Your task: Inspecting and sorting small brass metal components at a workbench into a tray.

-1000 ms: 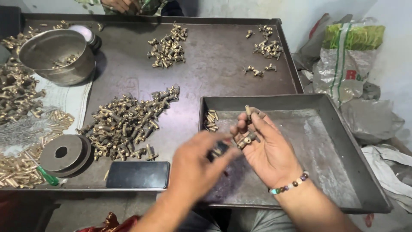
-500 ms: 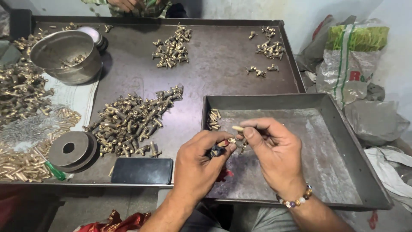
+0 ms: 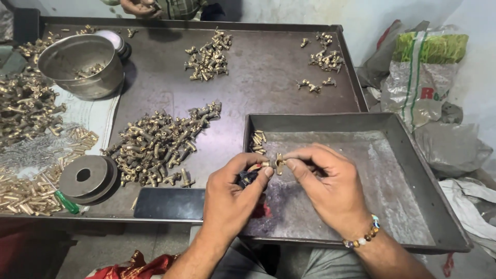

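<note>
We see a small brass fitting (image 3: 279, 164), yellow and shiny, pinched between our fingers (image 3: 268, 172). The heap of brass parts (image 3: 160, 144) glints the same way. The tray (image 3: 413, 170) is dull grey sheet metal, scuffed and stained; the desk (image 3: 268, 77) is dark, matt metal. The bowl (image 3: 82, 64) is brushed steel, the phone (image 3: 169, 203) glossy black, the sacks (image 3: 423, 72) crinkled plastic.

One dark screen, one printed bag

Black phone (image 3: 169, 203) lies flat at near counter (image 3: 268, 77) edge; green-white plastic bag (image 3: 422, 72) stands far right.
</note>
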